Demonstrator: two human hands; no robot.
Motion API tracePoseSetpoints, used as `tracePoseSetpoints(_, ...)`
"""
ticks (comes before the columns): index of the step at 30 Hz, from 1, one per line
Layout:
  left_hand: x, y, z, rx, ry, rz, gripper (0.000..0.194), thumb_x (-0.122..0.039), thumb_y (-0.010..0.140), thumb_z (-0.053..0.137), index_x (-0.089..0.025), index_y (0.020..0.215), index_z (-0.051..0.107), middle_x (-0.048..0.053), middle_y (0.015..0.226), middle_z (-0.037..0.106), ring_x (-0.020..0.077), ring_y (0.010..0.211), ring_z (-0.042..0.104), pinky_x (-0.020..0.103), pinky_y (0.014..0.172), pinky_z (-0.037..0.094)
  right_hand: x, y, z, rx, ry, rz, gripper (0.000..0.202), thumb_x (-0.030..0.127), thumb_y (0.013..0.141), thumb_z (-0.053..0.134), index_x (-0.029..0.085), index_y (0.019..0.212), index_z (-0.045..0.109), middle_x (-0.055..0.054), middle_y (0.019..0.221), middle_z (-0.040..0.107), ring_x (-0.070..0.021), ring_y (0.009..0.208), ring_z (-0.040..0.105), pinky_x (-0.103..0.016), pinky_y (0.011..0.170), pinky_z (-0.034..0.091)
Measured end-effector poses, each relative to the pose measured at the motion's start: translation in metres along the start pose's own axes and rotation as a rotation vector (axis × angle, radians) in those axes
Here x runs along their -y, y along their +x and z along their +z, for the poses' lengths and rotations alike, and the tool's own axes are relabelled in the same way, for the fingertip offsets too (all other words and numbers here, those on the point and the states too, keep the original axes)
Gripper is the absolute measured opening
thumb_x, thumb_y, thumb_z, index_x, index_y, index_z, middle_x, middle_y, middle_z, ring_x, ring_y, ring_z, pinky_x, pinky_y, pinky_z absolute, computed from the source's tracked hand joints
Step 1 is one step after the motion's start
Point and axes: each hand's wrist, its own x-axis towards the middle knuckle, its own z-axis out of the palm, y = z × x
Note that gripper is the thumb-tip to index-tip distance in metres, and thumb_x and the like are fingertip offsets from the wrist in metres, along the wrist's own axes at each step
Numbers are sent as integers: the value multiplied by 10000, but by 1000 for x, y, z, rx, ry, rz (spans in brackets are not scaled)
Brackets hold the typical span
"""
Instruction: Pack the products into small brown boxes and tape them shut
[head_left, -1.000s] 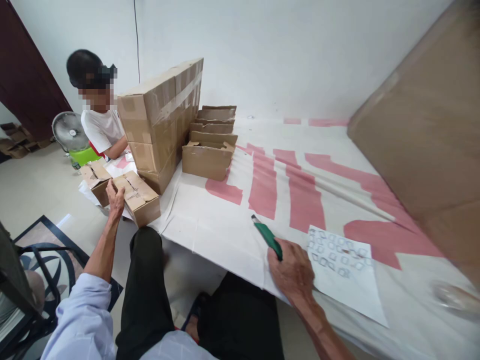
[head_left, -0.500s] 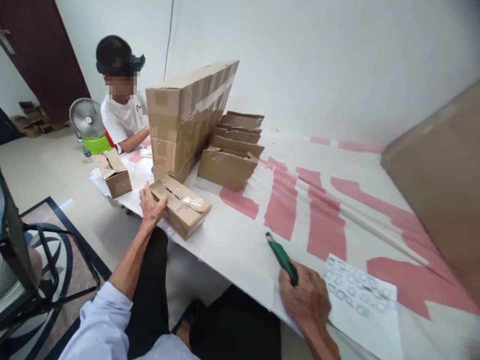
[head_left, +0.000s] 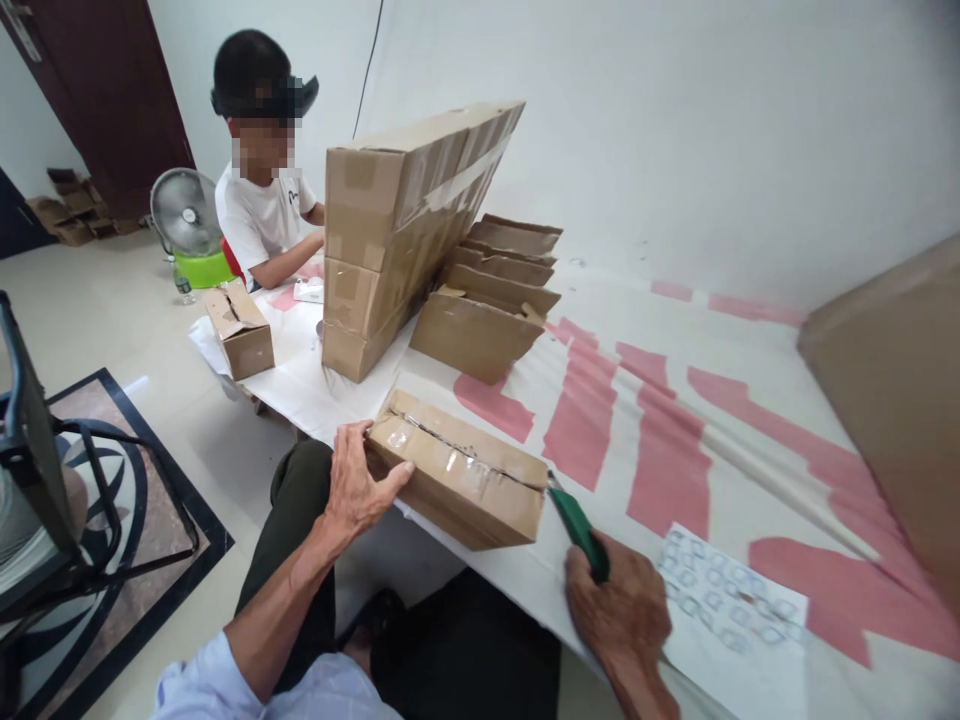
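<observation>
A small taped cardboard box [head_left: 461, 470] lies at the table's near edge, with a seam along its top. My left hand [head_left: 361, 478] grips its left end, the thumb on the top edge and the fingers round the far corner. In my right hand [head_left: 619, 590] is a green box cutter [head_left: 576, 522], held in closed fingers. The cutter's tip is at the box's right end, by the end of the seam; whether it touches the cardboard I cannot tell.
Stacked long cartons [head_left: 360, 220] stand behind, beside open-topped boxes [head_left: 480, 325]. Another small box [head_left: 240, 330] sits at the table's left end, near a seated co-worker [head_left: 262, 220]. A marked paper sheet [head_left: 735, 610] lies by my right hand. A large brown panel [head_left: 900, 400] stands at right.
My left hand has brought the small box rightward and nearer, up to the cutter's tip. My right hand with the cutter has hardly moved. The view has shifted slightly.
</observation>
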Motion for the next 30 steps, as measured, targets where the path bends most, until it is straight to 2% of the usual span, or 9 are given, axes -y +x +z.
tracePoseSetpoints(5,3,4,-4,68,-118,-18,512,-423,840,804,-258,1254,552,117,1241,580,312,1194,608,529,1036,532,1,0,-1,-8,12,7,354,399,931,511,178,1139,695,-151,991,661,-360,959,582,-500,864,479)
tracePoseSetpoints(9,9,8,-6,98,-165,-42,508,-445,838,811,-268,1241,557,105,1266,614,310,1214,621,526,1059,515,1,0,-1,-6,0,4,359,396,931,509,181,1147,700,-152,979,666,-370,957,587,-506,854,486)
tracePoseSetpoints(12,15,14,-9,150,-185,-60,585,-478,808,841,-257,1277,567,117,1331,629,331,1264,619,516,1050,519,0,0,-1,-4,13,9,363,402,931,508,179,1144,698,-156,982,664,-371,957,585,-506,853,483)
tracePoseSetpoints(14,20,23,-13,224,-217,-46,660,-488,776,869,-256,1317,572,129,1405,623,349,1329,598,504,1048,517,0,0,-1,-3,30,12,355,402,929,511,181,1136,696,-156,985,661,-368,963,581,-504,859,478)
tracePoseSetpoints(19,28,65,-23,473,-326,52,993,-505,593,989,-255,1440,535,162,1555,555,403,1495,487,518,1142,460,6,3,-1,-12,54,50,326,372,900,523,180,1107,686,-147,983,657,-346,964,569,-487,876,470)
tracePoseSetpoints(23,29,89,-19,586,-420,79,1141,-458,508,1026,-256,1491,483,166,1569,540,397,1525,467,503,1219,410,11,7,-2,-22,37,93,320,332,898,503,172,1114,677,-158,1022,667,-332,988,567,-479,898,477)
tracePoseSetpoints(27,30,85,-16,598,-414,113,1150,-433,548,1005,-242,1520,422,175,1581,518,386,1537,452,510,1265,370,14,10,-1,-19,29,92,291,313,917,508,172,1111,673,-156,1041,666,-315,1008,568,-481,931,485)
tracePoseSetpoints(30,35,77,-16,620,-361,118,1132,-435,588,979,-264,1542,395,172,1606,493,394,1572,409,541,1266,365,20,14,-5,-71,77,82,284,359,950,518,176,1098,677,-160,1095,667,-311,1064,582,-510,986,492)
